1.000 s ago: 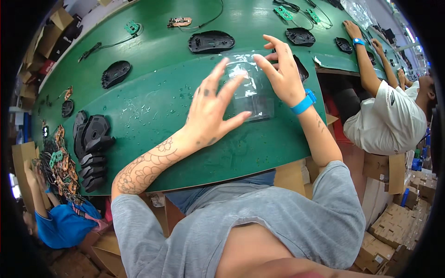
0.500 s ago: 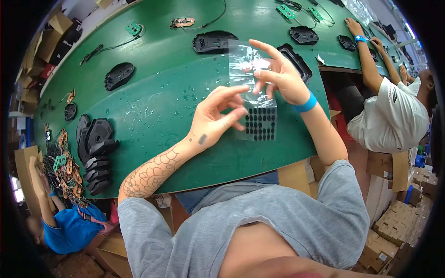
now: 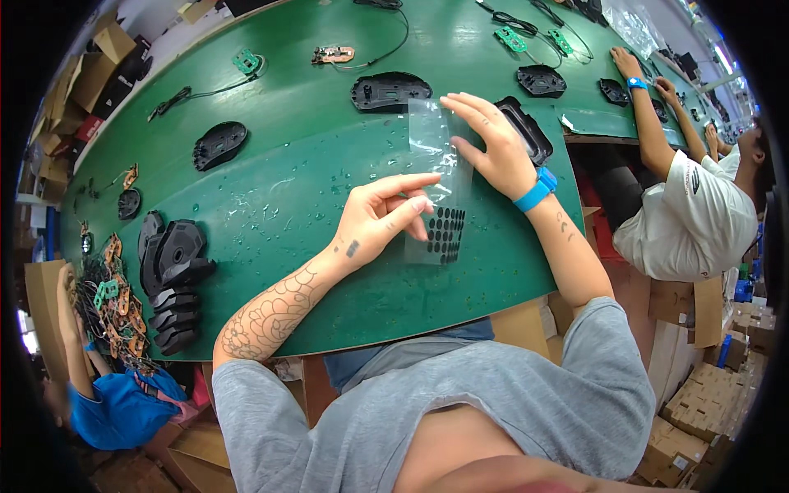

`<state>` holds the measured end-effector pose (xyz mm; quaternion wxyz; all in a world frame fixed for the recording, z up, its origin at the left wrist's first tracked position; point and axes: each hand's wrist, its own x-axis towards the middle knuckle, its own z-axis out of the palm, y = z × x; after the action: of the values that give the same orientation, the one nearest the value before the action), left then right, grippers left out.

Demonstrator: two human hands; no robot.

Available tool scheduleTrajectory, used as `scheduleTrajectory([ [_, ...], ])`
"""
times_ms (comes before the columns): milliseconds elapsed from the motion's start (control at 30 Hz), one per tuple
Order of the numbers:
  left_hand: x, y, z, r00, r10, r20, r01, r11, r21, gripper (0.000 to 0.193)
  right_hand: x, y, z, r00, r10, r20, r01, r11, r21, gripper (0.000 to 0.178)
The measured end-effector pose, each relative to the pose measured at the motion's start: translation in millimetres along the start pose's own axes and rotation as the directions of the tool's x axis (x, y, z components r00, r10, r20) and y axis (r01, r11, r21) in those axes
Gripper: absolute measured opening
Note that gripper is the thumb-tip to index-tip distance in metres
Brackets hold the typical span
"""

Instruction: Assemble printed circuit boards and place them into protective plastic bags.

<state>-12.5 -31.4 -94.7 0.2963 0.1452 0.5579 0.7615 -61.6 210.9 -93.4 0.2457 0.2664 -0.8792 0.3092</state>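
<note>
A clear plastic sheet (image 3: 426, 135) with rows of black oval stickers (image 3: 445, 230) is in front of me over the green table. My right hand (image 3: 499, 156) is at the sheet's upper right edge, its fingers stretched out and its thumb apart from them. Beside the sheet's left edge, my left hand (image 3: 385, 215) has its index finger extended and its thumb pressed towards the curled fingers. Whatever lies between them is too small to make out. Past the sheet lies a black mouse shell (image 3: 390, 91), and a black tray-like part (image 3: 526, 131) sits beyond my right hand.
Another black shell (image 3: 220, 145) lies left on the table (image 3: 279, 197), with stacked black shells (image 3: 174, 263) nearer. A heap of wired circuit boards (image 3: 115, 304) is at the left edge. Cabled green boards (image 3: 510, 39) lie farther back. Co-workers sit at both sides.
My right hand's fingers have straightened and drawn together over the sheet. The sheet has tilted, its sticker rows now looking narrower. My left thumb has come closer to its fingers.
</note>
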Motion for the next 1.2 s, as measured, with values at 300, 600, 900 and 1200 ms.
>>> scheduleTrajectory([
  [300,9,1,-24,0.881,0.425,0.207,-0.418,0.497,0.761,0.039,2,21,17,0.992,0.036,0.121,-0.025,0.995,-0.092,0.047],
  [600,19,-12,-17,0.893,0.338,0.297,-0.262,-0.145,0.954,0.055,5,5,2,1.000,-0.014,-0.013,0.014,1.000,0.027,0.036],
  [900,16,-12,-15,0.916,0.347,0.202,-0.167,-0.130,0.977,0.067,-11,-34,-12,0.885,0.002,0.466,-0.150,0.948,0.282,0.023],
  [1200,17,-22,-24,0.878,0.418,0.232,-0.191,-0.138,0.972,0.068,-13,-43,-8,0.828,0.161,0.538,-0.324,0.919,0.225,0.020],
])
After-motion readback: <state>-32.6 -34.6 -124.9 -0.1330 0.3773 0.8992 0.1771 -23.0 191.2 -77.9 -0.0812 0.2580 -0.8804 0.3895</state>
